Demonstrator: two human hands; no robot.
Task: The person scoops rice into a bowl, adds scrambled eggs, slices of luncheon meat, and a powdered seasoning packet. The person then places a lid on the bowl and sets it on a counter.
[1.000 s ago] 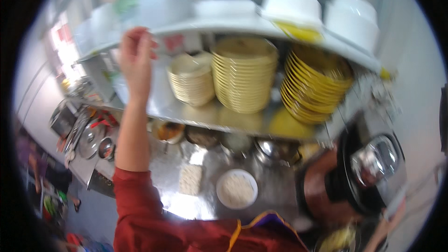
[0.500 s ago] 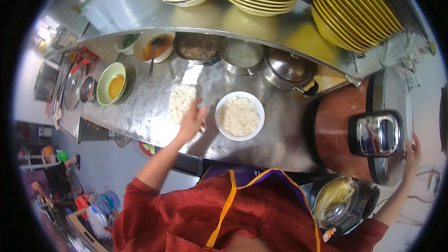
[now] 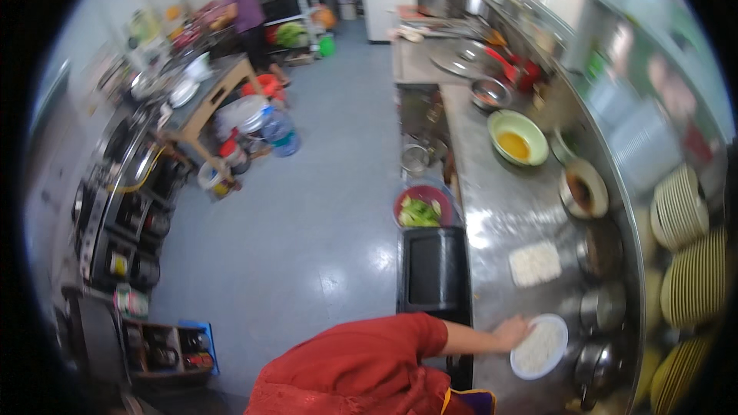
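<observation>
Bowl (image 3: 540, 347) on counter (image 3: 493, 219) above grey floor (image 3: 307, 184)

Head-worn fisheye, downward, seemingly along the counter (image 3: 492, 196)

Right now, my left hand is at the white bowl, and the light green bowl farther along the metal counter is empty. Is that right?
Not quite: the light green bowl isn't empty. The head view shows orange-yellow liquid in it. Your left hand is at the white bowl, as you said.
</observation>
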